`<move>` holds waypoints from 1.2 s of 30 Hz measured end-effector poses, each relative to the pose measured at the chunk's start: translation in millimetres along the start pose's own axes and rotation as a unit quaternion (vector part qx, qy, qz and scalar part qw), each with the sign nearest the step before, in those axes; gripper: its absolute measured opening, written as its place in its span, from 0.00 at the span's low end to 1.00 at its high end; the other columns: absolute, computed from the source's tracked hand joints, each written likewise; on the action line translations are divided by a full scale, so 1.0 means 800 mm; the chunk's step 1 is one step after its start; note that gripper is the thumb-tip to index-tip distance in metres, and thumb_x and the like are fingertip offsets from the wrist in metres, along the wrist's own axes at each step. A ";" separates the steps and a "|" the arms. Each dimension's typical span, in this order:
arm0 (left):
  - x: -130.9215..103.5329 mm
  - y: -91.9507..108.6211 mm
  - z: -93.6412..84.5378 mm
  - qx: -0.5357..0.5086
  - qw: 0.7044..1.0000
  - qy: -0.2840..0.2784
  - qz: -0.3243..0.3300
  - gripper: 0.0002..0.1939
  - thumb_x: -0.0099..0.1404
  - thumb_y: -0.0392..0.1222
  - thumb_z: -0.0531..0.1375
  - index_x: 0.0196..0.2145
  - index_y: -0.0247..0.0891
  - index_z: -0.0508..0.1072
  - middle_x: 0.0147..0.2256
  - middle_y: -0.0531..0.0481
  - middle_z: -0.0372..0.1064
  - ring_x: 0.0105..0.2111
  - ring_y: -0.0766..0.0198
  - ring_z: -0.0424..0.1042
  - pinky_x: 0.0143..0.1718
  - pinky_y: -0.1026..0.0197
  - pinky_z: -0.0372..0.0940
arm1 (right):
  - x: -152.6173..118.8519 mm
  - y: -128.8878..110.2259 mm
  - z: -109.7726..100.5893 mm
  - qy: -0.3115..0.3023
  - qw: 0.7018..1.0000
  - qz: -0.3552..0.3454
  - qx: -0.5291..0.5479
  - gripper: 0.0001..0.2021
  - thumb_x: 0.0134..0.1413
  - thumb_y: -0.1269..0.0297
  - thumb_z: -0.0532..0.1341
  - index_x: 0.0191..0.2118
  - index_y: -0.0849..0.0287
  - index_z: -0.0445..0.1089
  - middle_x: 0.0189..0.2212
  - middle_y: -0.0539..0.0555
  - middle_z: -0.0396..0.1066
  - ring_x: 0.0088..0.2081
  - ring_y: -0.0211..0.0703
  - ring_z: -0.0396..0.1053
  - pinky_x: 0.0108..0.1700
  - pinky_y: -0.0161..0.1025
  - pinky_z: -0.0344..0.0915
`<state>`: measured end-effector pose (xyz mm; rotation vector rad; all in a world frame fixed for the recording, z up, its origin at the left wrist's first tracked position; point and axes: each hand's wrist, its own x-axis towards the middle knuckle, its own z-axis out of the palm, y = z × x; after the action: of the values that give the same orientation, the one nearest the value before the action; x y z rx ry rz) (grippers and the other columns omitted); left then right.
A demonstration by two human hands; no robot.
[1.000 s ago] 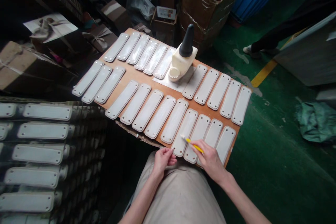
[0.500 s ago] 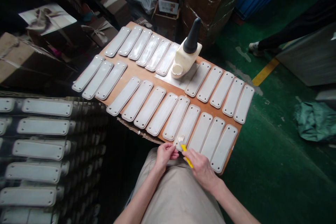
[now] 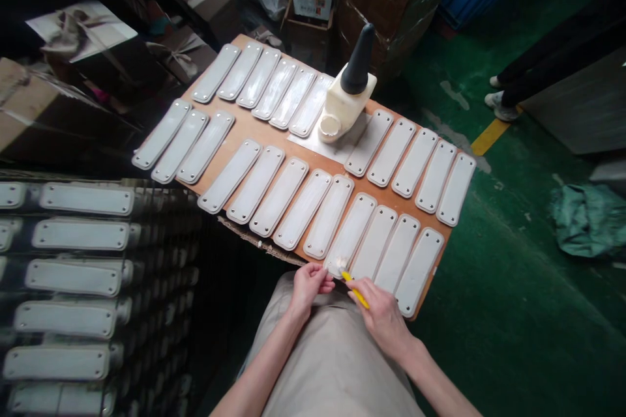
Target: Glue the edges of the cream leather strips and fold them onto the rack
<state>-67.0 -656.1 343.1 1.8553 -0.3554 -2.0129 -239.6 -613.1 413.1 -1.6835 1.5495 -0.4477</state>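
Right hand (image 3: 384, 314) grip pinched the yellow brush (image 3: 360, 299), bristles on a white strip (image 3: 353, 231), lower centre of frame. Left hand (image 3: 307, 287) bunched at its corner; couldn't tell if pinching. Strip looked light, bendy, probably slick-faced; edges seemed best hold.

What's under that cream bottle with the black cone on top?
A white sheet shows beside the cream bottle, lying on the brown board; the spot directly beneath is covered.
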 end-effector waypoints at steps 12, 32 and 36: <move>-0.016 -0.023 0.021 0.075 0.994 -0.025 -0.076 0.09 0.59 0.41 0.64 0.27 0.36 0.69 0.22 0.49 0.74 0.18 0.65 0.73 0.17 0.68 0.66 | 0.034 0.087 -0.110 0.189 0.977 0.005 -0.096 0.11 0.66 0.63 0.53 0.50 0.55 0.68 0.41 0.55 0.72 0.41 0.45 0.73 0.44 0.40 0.68; -0.015 -0.041 0.051 0.037 0.993 -0.011 -0.109 0.09 0.59 0.39 0.65 0.25 0.34 0.69 0.22 0.48 0.74 0.18 0.67 0.72 0.19 0.69 0.67 | -0.029 0.052 -0.070 -0.072 0.980 0.107 0.153 0.09 0.66 0.61 0.52 0.42 0.53 0.70 0.33 0.50 0.73 0.31 0.39 0.72 0.36 0.36 0.69; -0.016 -0.041 0.054 0.054 0.994 -0.002 -0.099 0.10 0.58 0.40 0.65 0.23 0.36 0.68 0.21 0.49 0.74 0.17 0.67 0.72 0.18 0.69 0.65 | 0.017 0.106 -0.092 0.014 0.973 0.107 0.206 0.11 0.64 0.57 0.54 0.43 0.56 0.70 0.31 0.51 0.73 0.28 0.41 0.73 0.33 0.38 0.70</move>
<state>-112.8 -623.9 344.8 2.0226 -0.2970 -2.1663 -347.0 -643.9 393.3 -1.1852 1.5135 -0.6306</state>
